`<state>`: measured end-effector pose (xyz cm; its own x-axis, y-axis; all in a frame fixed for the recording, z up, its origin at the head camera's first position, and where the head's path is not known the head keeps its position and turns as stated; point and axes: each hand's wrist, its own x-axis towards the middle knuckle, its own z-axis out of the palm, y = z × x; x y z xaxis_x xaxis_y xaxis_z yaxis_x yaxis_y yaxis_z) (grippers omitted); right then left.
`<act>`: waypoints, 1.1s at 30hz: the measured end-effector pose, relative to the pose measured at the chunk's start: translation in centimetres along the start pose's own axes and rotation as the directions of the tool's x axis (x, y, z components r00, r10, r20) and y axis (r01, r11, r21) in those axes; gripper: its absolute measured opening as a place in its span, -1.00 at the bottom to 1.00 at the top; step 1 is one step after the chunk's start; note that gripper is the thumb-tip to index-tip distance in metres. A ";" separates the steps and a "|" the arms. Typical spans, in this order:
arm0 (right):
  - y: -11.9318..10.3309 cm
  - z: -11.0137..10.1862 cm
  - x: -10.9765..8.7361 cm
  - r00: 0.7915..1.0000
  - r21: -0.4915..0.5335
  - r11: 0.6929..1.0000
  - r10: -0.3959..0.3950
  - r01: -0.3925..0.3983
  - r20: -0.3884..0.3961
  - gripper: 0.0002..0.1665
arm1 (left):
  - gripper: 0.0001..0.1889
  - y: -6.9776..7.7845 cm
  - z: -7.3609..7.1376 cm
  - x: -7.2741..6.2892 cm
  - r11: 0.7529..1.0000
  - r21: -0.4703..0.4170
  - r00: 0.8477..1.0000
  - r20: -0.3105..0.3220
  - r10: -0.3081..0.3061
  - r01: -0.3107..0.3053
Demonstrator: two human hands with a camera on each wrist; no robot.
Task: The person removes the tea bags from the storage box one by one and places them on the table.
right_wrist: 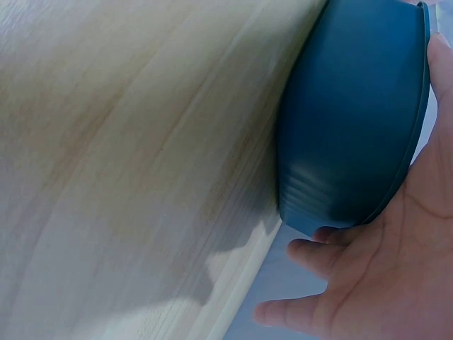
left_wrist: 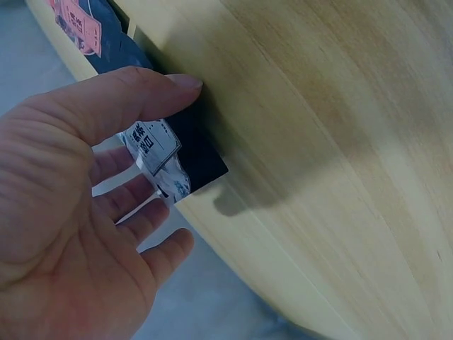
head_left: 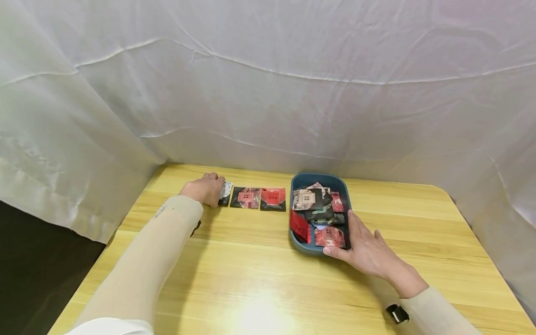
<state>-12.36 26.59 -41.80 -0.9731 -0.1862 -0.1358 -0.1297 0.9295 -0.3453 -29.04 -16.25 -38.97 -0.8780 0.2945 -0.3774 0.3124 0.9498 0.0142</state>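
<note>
At the far left of the table, my left hand [head_left: 208,188] reaches over a white-and-black sachet [left_wrist: 159,145] that lies flat. In the left wrist view the thumb extends across that sachet's face, while the other fingers are loosely bent beyond its far edge. Beside it in a row lie a black sachet with a pink label [head_left: 246,197] and a red-and-black sachet [head_left: 273,199]. My right hand [head_left: 368,249] rests against the near right corner of a blue divided tray [head_left: 309,249], thumb at the front rim, fingers along the right side. Several sachets [head_left: 307,200] are heaped inside the tray.
The wooden table [head_left: 251,260] has a rounded far right corner. Pale cloth [head_left: 268,107] hangs behind it and along both sides. A red sachet [head_left: 299,226] and a pink-and-black sachet [head_left: 330,236] lie in the tray's near compartments.
</note>
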 end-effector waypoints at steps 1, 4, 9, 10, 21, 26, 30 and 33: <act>0.0 0.0 0.0 1.000 0.000 1.000 0.000 0.000 0.000 0.55 | -0.06 0.0 0.0 0.0 1.000 -0.002 1.000 -0.002 0.001 -0.001; 0.0 0.0 -0.1 1.000 -0.001 1.000 0.000 0.000 -0.002 0.56 | -0.05 0.1 0.1 -0.1 1.000 -0.009 1.000 -0.005 0.001 -0.001; 0.1 -0.1 -0.3 1.000 -0.004 1.000 0.003 -0.003 0.001 0.56 | -0.06 0.3 0.0 -0.3 1.000 -0.022 1.000 0.003 -0.011 0.011; 0.1 -0.1 -0.3 1.000 -0.004 1.000 0.003 -0.003 0.001 0.56 | -0.06 0.3 0.0 -0.4 1.000 -0.022 1.000 0.004 -0.013 0.013; 0.0 -0.1 -0.2 1.000 -0.003 1.000 0.004 -0.004 -0.004 0.54 | -0.21 2.6 -2.5 -1.1 0.992 -0.116 0.990 -0.137 0.036 -0.052; -0.1 0.0 0.0 1.000 -0.001 1.000 0.003 -0.003 -0.009 0.55 | -0.20 7.3 -4.7 -2.6 0.983 -0.068 0.966 -0.211 0.151 -0.169; -0.1 0.2 0.1 1.000 -0.007 1.000 0.005 -0.006 -0.007 0.57 | -0.26 11.5 -5.5 -3.5 0.960 0.014 0.925 -0.262 0.274 -0.281; -0.1 0.3 0.2 1.000 -0.009 1.000 0.000 0.000 -0.012 0.58 | -0.27 14.0 -5.7 -4.1 0.942 0.073 0.904 -0.266 0.334 -0.327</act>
<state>-12.50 26.36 -42.11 -0.9752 -0.1826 -0.1250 -0.1314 0.9323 -0.3370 -23.12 -3.53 -31.94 -0.7861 0.6114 -0.0907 0.6074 0.7913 0.0694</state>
